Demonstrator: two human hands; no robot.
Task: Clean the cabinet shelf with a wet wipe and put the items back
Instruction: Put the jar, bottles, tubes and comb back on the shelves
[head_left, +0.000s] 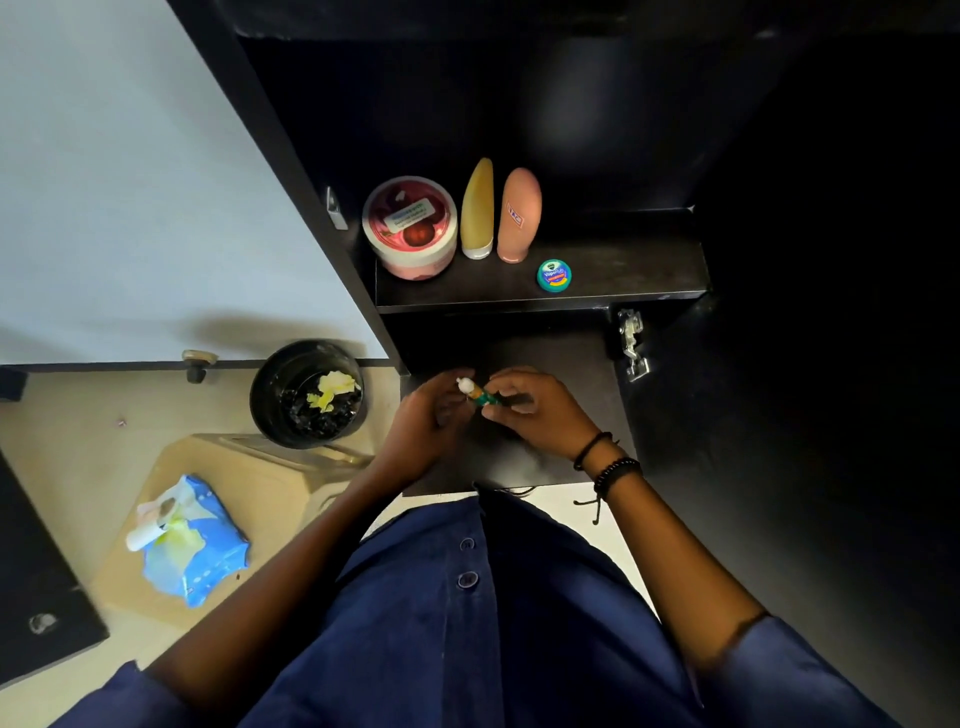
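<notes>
On the black cabinet shelf (623, 270) stand a pink round jar (410, 226), a yellow tube (478, 210), a pink tube (518, 215) and a small green balm tin (554, 275). Below the shelf, both hands hold a small green tube with a white cap (478, 395). My left hand (426, 421) grips its capped end. My right hand (535, 410) pinches the other end. A blue wet wipe pack (202, 545) lies on a wooden board (260, 493) at the lower left, with a small white tube (143, 538) on top of it.
A black bin (306, 395) holding a crumpled yellow wipe stands on the floor left of the cabinet. The open cabinet door with its metal hinge (631, 343) is at the right. A lower black shelf (571, 467) lies under my hands.
</notes>
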